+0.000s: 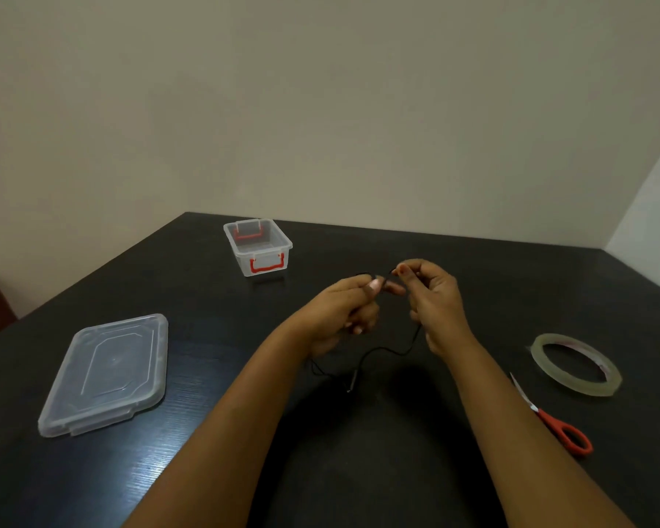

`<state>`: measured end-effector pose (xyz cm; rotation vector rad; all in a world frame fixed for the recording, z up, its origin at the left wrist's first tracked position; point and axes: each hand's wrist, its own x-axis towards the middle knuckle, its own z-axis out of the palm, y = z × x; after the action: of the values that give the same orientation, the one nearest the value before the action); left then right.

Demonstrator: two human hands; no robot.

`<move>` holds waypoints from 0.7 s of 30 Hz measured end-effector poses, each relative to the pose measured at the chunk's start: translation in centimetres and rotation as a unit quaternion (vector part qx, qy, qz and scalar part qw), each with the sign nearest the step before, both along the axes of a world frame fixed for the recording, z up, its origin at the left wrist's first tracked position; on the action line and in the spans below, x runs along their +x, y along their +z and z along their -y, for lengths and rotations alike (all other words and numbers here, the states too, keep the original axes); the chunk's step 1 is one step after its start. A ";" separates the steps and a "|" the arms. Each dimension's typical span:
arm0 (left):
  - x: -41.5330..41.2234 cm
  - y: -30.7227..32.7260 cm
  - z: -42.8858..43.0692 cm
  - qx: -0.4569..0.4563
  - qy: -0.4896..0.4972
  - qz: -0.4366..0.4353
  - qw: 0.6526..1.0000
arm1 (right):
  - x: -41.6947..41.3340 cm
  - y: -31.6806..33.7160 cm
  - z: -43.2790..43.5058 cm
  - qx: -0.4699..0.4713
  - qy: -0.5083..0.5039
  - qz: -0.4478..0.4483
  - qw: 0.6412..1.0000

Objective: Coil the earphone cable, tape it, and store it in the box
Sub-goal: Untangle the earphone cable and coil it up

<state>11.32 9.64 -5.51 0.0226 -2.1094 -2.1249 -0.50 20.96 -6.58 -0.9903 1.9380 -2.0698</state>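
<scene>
We hold the earphone cable [378, 352] in both hands at frame centre. Our left hand [343, 314] is curled closed around a bunch of the thin black cord, thumb pressed on top; our right hand [435, 299] pinches the cord between thumb and forefinger just beside the left thumb. How many loops sit inside the left fist we cannot tell. Below the hands a slack length droops to the table [359, 470] and ends in a slim plug lying on the surface.

Risks, as we judge them: the cord is thin and springy, so loosening either pinch could let the loops spring apart; the trailing tail may kink or snag as we draw it up.

Materials: the table is dark with a fine grain. The box [258, 247], upper centre-left, is clear plastic, rectangular, open, with red handles. Its translucent lid [109, 375] lies flat at left. At right sit a ring of clear tape [576, 363] and red-handled scissors [553, 421], partly hidden by our right forearm.
</scene>
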 end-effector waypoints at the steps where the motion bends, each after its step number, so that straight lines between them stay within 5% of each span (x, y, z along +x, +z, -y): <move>1: 0.1 0.1 -0.3 0.050 -0.033 -0.005 0.998 | 0.1 -0.2 0.3 -0.009 0.005 0.008 1.000; 6: 0.2 0.0 -1.1 0.205 -0.085 -0.040 0.974 | 1.7 -0.9 1.4 0.026 0.083 0.038 0.995; 11: 0.0 0.5 -0.8 0.253 0.066 -0.153 0.953 | 4.0 -1.4 2.4 0.195 0.170 0.025 0.966; 17: -0.5 0.4 0.6 0.168 0.203 -0.188 0.946 | 3.7 -0.7 2.0 0.259 0.176 -0.056 0.948; 21: -0.3 -0.3 2.1 -0.009 0.288 -0.181 0.940 | 2.6 0.0 0.6 0.310 0.184 -0.122 0.925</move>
<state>10.97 7.52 -5.80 0.2049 -1.6477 -1.6180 2.12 20.31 -6.56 -1.3462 2.0977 -1.0643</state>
